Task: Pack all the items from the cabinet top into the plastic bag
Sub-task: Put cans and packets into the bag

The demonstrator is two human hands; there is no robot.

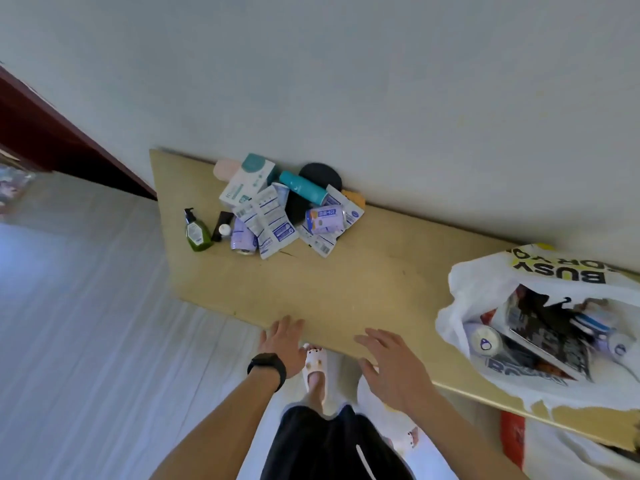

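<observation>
A pile of items lies at the far left of the wooden cabinet top (346,278): a green pump bottle (196,232), a white and teal box (247,183), a teal cylinder (303,187), white sachets (273,225), a purple pack (323,220), a black round thing (320,173). A white plastic bag (540,327) stands open at the right, with bottles and packets inside. My left hand (282,342), a black band on its wrist, hovers empty with fingers apart at the front edge. My right hand (393,365) is also empty, fingers spread over the edge.
A plain wall rises behind the cabinet. A dark red door frame (59,140) stands at the far left. Pale floor (86,341) lies left of the cabinet. My foot in a white sandal (314,370) is below the edge. A red and white bag (516,441) sits under the cabinet's right end.
</observation>
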